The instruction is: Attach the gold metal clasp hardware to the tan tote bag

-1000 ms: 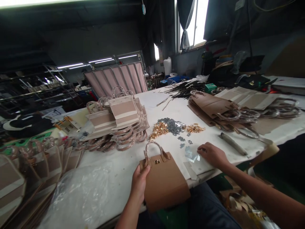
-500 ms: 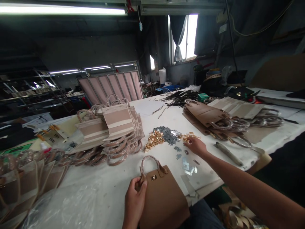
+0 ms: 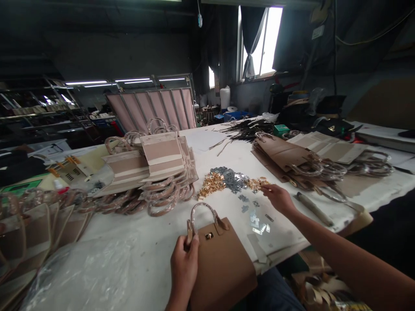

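Observation:
In the head view my left hand point(image 3: 185, 263) grips the upper left corner of a brown handbag point(image 3: 223, 268), thumb in front, beside the base of its plastic-wrapped handle. A small gold turn lock point(image 3: 209, 236) sits near the bag's top edge. My right hand point(image 3: 278, 198) reaches over the table to a small group of gold metal fittings point(image 3: 256, 183), its fingertips pinched together at their edge. What is between those fingertips is too small to make out. Grey metal plates point(image 3: 234, 181) and a larger heap of gold fittings point(image 3: 211, 185) lie just left of them.
Stacked bag pieces with wrapped handles point(image 3: 162, 157) stand at the left, more brown bags point(image 3: 285, 153) at the right. A grey rod-like thing point(image 3: 314, 209) lies near the right edge. Clear plastic sheeting point(image 3: 87, 276) covers the front left. Black strips point(image 3: 248, 129) are piled at the back.
My right hand has shifted slightly right along the gold fittings, its fingertips now at their right edge. My left hand keeps its grip on the handbag. The camera view has tilted down a little.

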Available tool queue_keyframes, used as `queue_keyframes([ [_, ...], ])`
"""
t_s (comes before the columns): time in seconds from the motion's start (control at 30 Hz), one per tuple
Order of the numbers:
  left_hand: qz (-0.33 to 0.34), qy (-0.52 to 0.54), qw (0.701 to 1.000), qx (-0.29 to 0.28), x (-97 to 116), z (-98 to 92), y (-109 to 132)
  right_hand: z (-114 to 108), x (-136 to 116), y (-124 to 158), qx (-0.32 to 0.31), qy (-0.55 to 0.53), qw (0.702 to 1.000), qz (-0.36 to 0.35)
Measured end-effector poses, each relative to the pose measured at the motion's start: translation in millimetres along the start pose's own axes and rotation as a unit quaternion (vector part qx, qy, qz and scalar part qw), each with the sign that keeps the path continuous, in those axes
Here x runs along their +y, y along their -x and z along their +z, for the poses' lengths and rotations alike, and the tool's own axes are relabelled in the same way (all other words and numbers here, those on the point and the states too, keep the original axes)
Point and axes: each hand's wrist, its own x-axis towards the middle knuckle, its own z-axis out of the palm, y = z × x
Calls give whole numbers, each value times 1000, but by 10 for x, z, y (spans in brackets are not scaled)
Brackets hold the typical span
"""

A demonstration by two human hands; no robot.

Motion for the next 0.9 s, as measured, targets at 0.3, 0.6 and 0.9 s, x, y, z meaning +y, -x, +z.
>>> queue_keyframes([
  [0.3,-1,147,988,53,87,-54,120,670,-1078,1341,-194,-306,932,3],
  [0.6,-157,347,924,8,-82,-221,282,1501,-1529,1966,-266,-297,917,-23],
  [0.9,-145,446,881,-61,-137,-268,309,1367,-1541,1844,-268,-52,927,-256],
])
